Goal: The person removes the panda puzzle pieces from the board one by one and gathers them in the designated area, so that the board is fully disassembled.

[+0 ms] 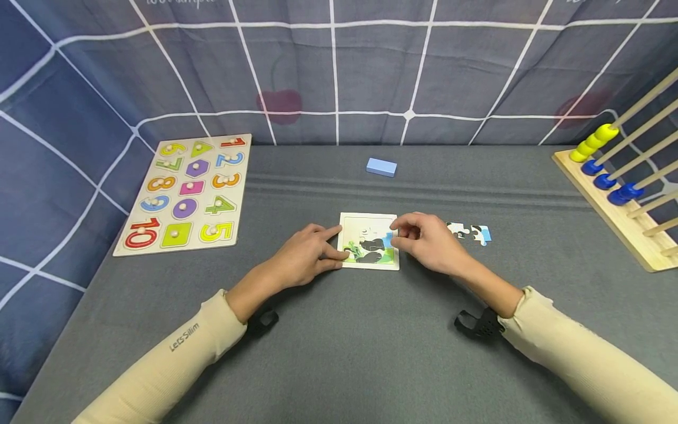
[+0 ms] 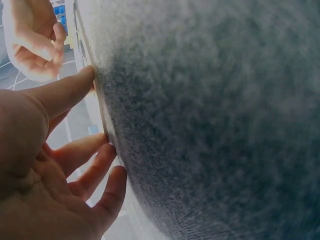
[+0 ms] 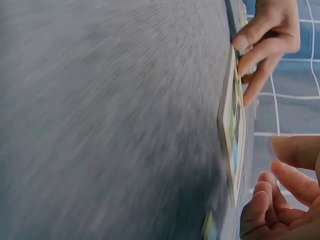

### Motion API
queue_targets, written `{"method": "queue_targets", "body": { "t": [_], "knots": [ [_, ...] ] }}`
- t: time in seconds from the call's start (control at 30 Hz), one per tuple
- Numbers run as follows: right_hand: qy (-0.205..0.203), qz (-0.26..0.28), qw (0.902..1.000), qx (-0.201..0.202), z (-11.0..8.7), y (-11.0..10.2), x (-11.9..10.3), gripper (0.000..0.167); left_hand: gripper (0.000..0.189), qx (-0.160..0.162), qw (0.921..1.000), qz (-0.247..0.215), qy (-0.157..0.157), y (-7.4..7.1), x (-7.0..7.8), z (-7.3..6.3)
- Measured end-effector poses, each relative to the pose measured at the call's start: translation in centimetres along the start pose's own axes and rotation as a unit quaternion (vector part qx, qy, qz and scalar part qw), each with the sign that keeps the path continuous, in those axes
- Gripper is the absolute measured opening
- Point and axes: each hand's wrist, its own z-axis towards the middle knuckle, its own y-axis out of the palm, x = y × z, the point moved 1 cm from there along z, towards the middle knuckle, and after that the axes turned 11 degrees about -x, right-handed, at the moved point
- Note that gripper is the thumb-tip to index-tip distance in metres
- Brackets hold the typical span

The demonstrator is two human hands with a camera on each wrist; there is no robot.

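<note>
A small panda jigsaw puzzle [image 1: 369, 217] in a pale square frame lies on the grey table, partly filled with panda, green and blue pieces. My left hand [image 1: 306, 254] rests its spread fingertips along the frame's left side. At the right side hovers my right hand [image 1: 428, 240], thumb and index finger bent towards each other. Between them the right wrist view shows a gap and no piece. Beside a blue piece [image 1: 388, 239] in the puzzle are those fingertips. Loose panda pieces [image 1: 481, 234] lie right of the right hand, partly hidden behind it.
A blue block [image 1: 381, 167] lies behind the puzzle. On the left is a number-and-shape peg board [image 1: 241, 203]. A wooden bead counter [image 1: 609, 206] with yellow and blue beads stands at the far right. Checked cloth [image 1: 371, 70] hangs behind the table.
</note>
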Motion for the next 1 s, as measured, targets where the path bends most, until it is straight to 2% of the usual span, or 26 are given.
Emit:
{"method": "queue_targets", "body": {
  "t": [0.13, 0.37, 0.63, 0.8, 1.0],
  "knots": [
    [-0.014, 0.005, 0.9998, -0.011, 1.5, 1.1, -0.7, 0.024, 0.027, -0.002, 1.0, -0.002, -0.002, 0.0, 0.0, 0.1],
    [-0.012, -0.024, 0.9989, -0.039, 3.1, 2.3, -1.1, 0.037, 0.026, -0.002, 1.0, -0.004, -0.002, 0.0, 0.0, 0.1],
    [-0.006, -0.104, 0.9936, -0.043, 3.4, 2.6, -1.1, 0.038, 0.027, 0.001, 1.0, 0.0, 0.001, 0.0, 0.0, 0.0],
    [0.005, -0.109, 0.9931, -0.045, 3.4, 2.7, -1.2, 0.037, 0.027, 0.0, 1.0, 0.0, 0.002, 0.0, 0.0, 0.1],
    [0.007, -0.114, 0.9922, -0.05, 3.4, 2.6, -1.5, 0.044, 0.026, -0.003, 1.0, 0.001, -0.001, -0.1, 0.1, 0.1]
  ]
}}
